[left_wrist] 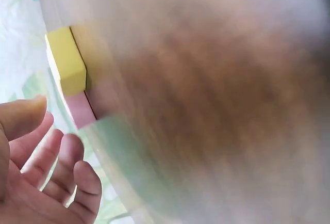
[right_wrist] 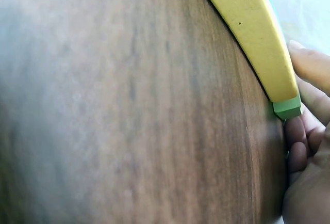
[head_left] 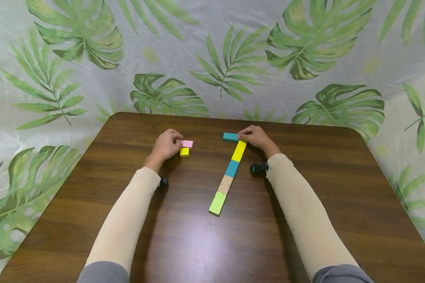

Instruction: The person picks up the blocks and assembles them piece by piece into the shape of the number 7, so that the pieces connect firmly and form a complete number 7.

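My left hand is beside a pink block and a short yellow block. The left wrist view shows loosely bent fingers with nothing between them, below the yellow block and the pink block. My right hand is at the far end of a line of blocks, where a long yellow block meets a teal block. In the right wrist view its fingers pinch a small green block at the end of the yellow block; most of the green block is hidden.
Nearer me, the line continues with a blue block, a plain wooden block and a lime green block. The brown wooden table ends at the back by a leaf-patterned curtain.
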`<state>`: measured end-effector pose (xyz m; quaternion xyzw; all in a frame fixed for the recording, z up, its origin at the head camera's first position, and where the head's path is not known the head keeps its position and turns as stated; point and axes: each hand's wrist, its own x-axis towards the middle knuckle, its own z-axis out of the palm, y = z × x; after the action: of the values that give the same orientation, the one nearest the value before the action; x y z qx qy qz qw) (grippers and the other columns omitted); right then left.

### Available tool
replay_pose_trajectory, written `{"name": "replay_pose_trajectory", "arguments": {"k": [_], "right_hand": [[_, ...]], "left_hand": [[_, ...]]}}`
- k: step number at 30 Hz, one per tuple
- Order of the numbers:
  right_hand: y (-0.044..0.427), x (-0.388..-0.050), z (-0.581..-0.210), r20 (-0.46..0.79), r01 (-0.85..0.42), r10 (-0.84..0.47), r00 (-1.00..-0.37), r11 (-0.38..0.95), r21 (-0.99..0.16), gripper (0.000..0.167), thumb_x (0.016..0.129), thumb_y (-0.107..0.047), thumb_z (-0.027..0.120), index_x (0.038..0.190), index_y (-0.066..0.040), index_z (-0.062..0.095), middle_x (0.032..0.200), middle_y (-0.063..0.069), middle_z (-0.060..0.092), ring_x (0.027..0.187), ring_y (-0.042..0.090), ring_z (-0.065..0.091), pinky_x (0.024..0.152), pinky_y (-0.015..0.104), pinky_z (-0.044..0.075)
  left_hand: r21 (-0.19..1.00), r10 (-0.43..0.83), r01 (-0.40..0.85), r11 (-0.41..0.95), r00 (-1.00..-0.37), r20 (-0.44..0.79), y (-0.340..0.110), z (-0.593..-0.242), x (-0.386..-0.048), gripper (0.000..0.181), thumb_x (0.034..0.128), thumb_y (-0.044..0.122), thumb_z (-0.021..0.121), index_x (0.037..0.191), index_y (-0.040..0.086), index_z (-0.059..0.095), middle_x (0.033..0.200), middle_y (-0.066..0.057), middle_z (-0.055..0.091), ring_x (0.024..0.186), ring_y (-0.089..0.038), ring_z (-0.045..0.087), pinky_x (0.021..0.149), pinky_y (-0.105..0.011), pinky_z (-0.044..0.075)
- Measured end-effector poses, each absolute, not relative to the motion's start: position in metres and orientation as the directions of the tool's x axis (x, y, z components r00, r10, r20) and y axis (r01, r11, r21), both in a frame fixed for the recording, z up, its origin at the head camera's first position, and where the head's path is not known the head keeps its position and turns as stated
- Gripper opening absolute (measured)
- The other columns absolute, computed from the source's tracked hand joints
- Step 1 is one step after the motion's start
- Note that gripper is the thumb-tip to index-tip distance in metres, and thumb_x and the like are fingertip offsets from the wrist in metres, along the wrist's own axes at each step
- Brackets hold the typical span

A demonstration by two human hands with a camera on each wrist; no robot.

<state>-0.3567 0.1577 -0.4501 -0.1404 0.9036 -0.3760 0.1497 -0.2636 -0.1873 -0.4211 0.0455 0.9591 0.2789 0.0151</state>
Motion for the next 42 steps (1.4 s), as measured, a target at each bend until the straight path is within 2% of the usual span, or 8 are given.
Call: {"name": "replay_pose_trajectory", "arguments": {"k": [3,10,15,24,35,42], "right_hand": [[0.158,-0.357,-0.451,-0.166,-0.144,-0.368,-0.915,0.682,-0.717,0.040,0.101,-0.029,0.058,0.133,-0.005,0.063,0.150,0.018,0.042,0.136,0.038,0.040,0.111,0.054,0.040],[0.159,-0.357,-0.452,-0.173,-0.135,-0.367,-0.914,0.677,-0.723,0.039,0.101,-0.029,0.057,0.132,-0.005,0.063,0.149,0.018,0.042,0.133,0.039,0.042,0.109,0.053,0.040],[0.158,-0.359,-0.450,-0.160,-0.147,-0.372,-0.914,0.673,-0.724,0.039,0.101,-0.028,0.058,0.131,-0.005,0.064,0.146,0.018,0.044,0.132,0.038,0.043,0.108,0.053,0.042],[0.159,-0.358,-0.451,-0.178,-0.128,-0.366,-0.913,0.675,-0.727,0.039,0.101,-0.028,0.057,0.132,-0.005,0.063,0.150,0.018,0.041,0.135,0.038,0.041,0.109,0.053,0.040],[0.159,-0.357,-0.450,-0.171,-0.130,-0.361,-0.917,0.675,-0.726,0.039,0.101,-0.029,0.057,0.132,-0.005,0.063,0.149,0.018,0.042,0.133,0.039,0.041,0.109,0.052,0.040],[0.159,-0.356,-0.451,-0.176,-0.126,-0.361,-0.916,0.674,-0.728,0.039,0.101,-0.030,0.057,0.132,-0.006,0.064,0.150,0.018,0.041,0.134,0.039,0.041,0.110,0.053,0.039]], "left_hand": [[0.533,0.107,0.069,0.843,-0.993,-0.041,-0.190,-0.421,-0.271,0.036,0.0970,0.017,0.056,0.130,0.005,0.064,0.146,-0.013,0.052,0.136,-0.036,0.047,0.112,-0.052,0.038],[0.577,0.110,-0.004,0.817,-0.980,-0.164,-0.198,-0.425,-0.283,0.036,0.0978,0.020,0.059,0.130,0.008,0.066,0.144,-0.019,0.055,0.132,-0.037,0.048,0.108,-0.049,0.041],[0.634,0.091,-0.053,0.772,-0.977,-0.192,-0.202,-0.428,-0.285,0.036,0.0986,0.022,0.060,0.132,0.008,0.065,0.148,-0.019,0.050,0.133,-0.036,0.046,0.107,-0.048,0.040],[0.662,0.117,-0.073,0.746,-0.964,-0.238,-0.204,-0.427,-0.285,0.039,0.0972,0.017,0.062,0.135,0.007,0.062,0.152,-0.019,0.046,0.142,-0.037,0.039,0.117,-0.050,0.033],[0.670,0.047,-0.152,0.726,-0.962,-0.269,-0.196,-0.424,-0.290,0.039,0.0958,0.016,0.065,0.134,0.009,0.064,0.154,-0.019,0.043,0.132,-0.034,0.044,0.107,-0.044,0.040],[0.628,0.046,-0.133,0.767,-0.964,-0.261,-0.179,-0.419,-0.292,0.038,0.0950,0.017,0.065,0.133,0.010,0.065,0.146,-0.019,0.053,0.129,-0.034,0.050,0.108,-0.044,0.042]]}}
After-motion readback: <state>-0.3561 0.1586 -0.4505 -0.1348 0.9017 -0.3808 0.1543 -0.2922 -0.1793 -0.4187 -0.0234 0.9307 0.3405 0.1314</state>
